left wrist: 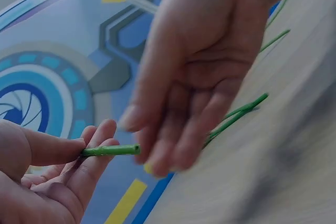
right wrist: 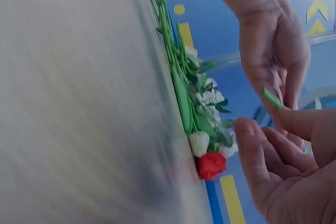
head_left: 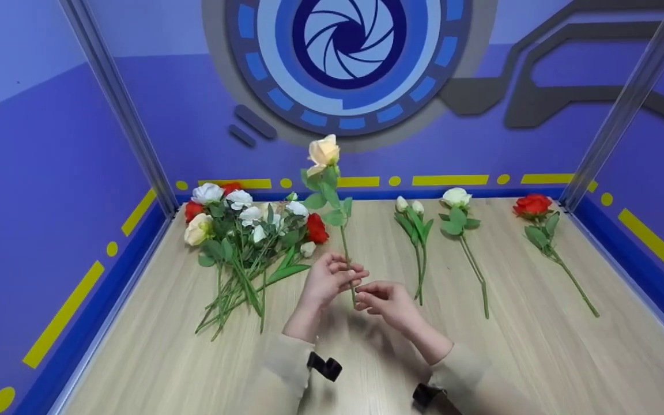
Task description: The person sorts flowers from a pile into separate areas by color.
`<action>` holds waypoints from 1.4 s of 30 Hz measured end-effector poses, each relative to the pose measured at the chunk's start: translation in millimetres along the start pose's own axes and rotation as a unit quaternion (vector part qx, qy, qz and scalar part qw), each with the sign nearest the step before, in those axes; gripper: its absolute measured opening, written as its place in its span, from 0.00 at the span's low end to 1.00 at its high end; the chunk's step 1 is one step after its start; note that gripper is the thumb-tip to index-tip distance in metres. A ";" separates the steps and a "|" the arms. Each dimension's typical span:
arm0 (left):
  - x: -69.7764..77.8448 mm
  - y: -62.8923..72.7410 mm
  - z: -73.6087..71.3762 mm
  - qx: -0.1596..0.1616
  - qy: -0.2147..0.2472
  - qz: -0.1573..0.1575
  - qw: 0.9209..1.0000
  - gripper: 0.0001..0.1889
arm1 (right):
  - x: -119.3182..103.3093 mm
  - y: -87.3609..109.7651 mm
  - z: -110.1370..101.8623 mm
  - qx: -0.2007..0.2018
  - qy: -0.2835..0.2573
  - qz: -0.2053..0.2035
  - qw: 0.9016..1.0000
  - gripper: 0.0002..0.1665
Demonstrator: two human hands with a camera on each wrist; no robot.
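My left hand (head_left: 332, 281) pinches the green stem of a peach rose (head_left: 324, 153), which stands nearly upright above the table, bloom at the top. In the left wrist view, the left hand's thumb presses the stem (left wrist: 110, 150) against its fingers, and the cut end sticks out. My right hand (head_left: 388, 302) is beside the lower end of that stem, thumb and fingers spread apart with relaxed fingers around the tip. From the right wrist view, the stem end (right wrist: 272, 98) shows just past the right thumb.
A pile of white, red and peach flowers (head_left: 251, 216) lies on the left of the wooden table (head_left: 539, 363). To the right lie white tulips (head_left: 412, 216), a white rose (head_left: 457, 197) and a red rose (head_left: 532, 206), spaced apart. Blue-purple panels (head_left: 182, 115) enclose the table.
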State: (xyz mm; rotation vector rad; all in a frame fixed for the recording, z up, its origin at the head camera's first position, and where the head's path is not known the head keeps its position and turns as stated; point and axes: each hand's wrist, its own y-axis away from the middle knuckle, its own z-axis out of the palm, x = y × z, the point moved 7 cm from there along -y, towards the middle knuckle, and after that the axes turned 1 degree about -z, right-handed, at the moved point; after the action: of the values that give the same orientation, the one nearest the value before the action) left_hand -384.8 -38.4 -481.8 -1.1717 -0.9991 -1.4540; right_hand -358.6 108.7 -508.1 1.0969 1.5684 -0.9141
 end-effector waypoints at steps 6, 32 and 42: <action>-5.8 3.0 13.4 -0.010 -0.028 0.015 0.999 0.12 | 0.2 2.4 3.4 0.025 -0.041 0.003 0.999 0.14; 19.7 11.9 -152.4 0.360 -0.343 -0.003 0.868 0.17 | 46.1 -14.0 -23.4 0.104 -0.021 0.091 0.990 0.07; 0.8 20.8 -185.6 0.367 -0.411 -0.087 0.830 0.30 | 56.9 -15.6 -23.6 0.089 -0.071 0.114 0.987 0.09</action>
State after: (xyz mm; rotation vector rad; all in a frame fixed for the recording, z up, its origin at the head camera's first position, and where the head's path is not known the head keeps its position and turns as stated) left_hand -396.7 -221.4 -517.0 -1.1084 -2.0709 -0.4896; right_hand -386.9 138.0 -556.9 1.2799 1.2346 -0.9663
